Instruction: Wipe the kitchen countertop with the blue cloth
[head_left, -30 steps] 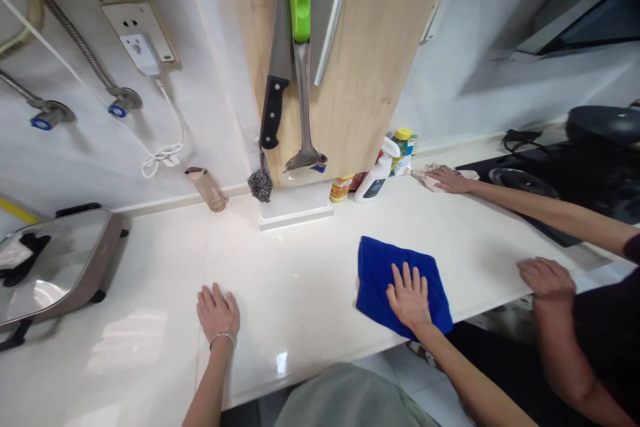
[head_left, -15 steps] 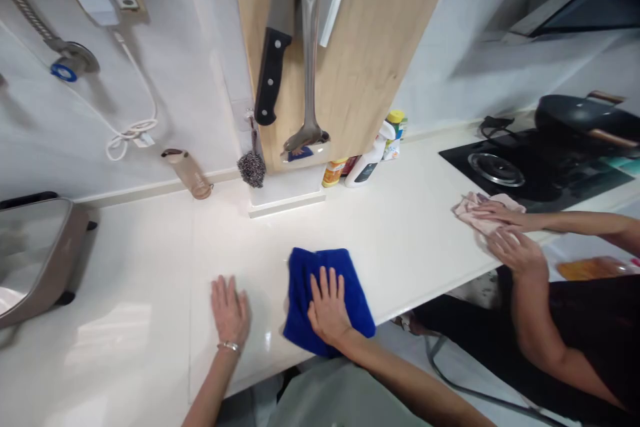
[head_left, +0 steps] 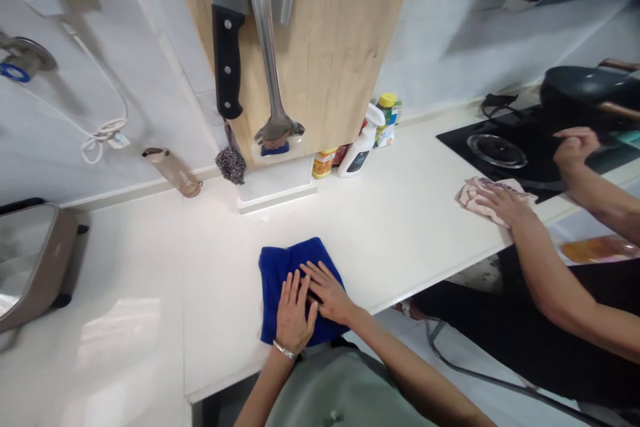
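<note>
A blue cloth (head_left: 280, 273) lies spread on the white countertop (head_left: 225, 293), close to its front edge. My left hand (head_left: 294, 317), with a bracelet at the wrist, rests flat on the cloth, fingers extended and pointing away from me. Beside it, my right hand (head_left: 330, 293) also lies on the cloth with its fingers stretched out, angled to the left. The two hands are very near each other around the cloth's middle. Neither hand grips the cloth.
At the right, another person's hand presses a pink cloth (head_left: 480, 203) near the black stove (head_left: 500, 150); their other hand is over the stove. A spray bottle (head_left: 357, 157) stands by the wall. A knife (head_left: 229, 67) and ladle (head_left: 273, 60) hang ahead. An appliance (head_left: 60, 260) sits left.
My left hand has moved right from the bare counter onto the blue cloth. The cloth and my right hand sit slightly further left in view. The other person's one hand has lifted off the pink cloth.
</note>
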Available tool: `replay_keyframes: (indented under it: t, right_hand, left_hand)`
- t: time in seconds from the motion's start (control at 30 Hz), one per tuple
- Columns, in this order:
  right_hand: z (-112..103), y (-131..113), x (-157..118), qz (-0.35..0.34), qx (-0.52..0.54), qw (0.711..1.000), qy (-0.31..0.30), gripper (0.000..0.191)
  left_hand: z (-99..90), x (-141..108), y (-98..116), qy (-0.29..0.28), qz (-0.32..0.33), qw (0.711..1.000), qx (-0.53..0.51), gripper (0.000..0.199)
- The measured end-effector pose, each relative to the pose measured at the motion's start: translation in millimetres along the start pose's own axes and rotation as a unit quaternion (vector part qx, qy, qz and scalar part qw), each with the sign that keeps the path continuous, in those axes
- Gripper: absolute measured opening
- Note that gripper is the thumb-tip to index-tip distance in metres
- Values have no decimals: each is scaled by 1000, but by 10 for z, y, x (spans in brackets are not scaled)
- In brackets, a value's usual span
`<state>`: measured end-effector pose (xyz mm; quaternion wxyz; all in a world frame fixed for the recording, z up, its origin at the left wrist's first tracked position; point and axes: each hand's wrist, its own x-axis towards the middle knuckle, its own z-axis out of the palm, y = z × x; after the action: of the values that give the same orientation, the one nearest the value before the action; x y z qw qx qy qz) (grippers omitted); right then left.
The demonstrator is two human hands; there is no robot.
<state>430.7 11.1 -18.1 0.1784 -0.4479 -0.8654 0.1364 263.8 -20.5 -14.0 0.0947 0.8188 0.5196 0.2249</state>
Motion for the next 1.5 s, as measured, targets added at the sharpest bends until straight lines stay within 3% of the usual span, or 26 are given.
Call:
replay_keyframes:
  t: [0.1, 0.2, 0.33, 0.5, 0.6, 0.73, 0.83, 1.0, 1.2, 1.37, 1.5]
  right_hand:
    - [-163, 380, -317, 68, 67, 984, 153, 50]
    - [-223, 727, -633, 151, 98, 959, 220, 42]
    - [-182, 948, -836, 123, 84, 968, 201, 38]
    - [-79, 962, -830, 96, 31, 974, 203, 41]
    - [-52, 963, -821, 103, 11, 976, 191, 41]
    - [-57, 956, -824, 121, -19, 977, 173, 41]
    - [-76, 934, -816, 128, -28, 977, 169, 42]
    - [-127, 902, -797, 131, -23, 978, 159, 44]
    - [-155, 885, -780, 133, -27, 978, 156, 43]
    - [-154, 885, -763, 132, -38, 978, 157, 41]
    - [-148, 894, -758, 126, -35, 978, 160, 43]
  left_hand:
    - [-76, -23, 79, -21, 2, 999, 39, 70]
    - [-176, -140, 32, -37, -14, 997, 72, 71]
    - [-463, -575, -302, -45, -86, 987, 128, 67]
    - [-949, -1296, -881, -32, -200, 960, 192, 62]
    - [-1181, -1595, -1226, -26, -255, 944, 210, 59]
    - [-1363, -1742, -1600, -25, -315, 927, 205, 57]
    - [-1325, -1670, -1690, -8, -364, 908, 207, 62]
    - [-949, -1365, -1388, 36, -382, 887, 259, 83]
    - [-461, -912, -651, 22, -240, 939, 244, 77]
    - [-10, -364, 0, -26, -147, 972, 180, 91]
    - [324, 17, 425, -50, -112, 986, 114, 104]
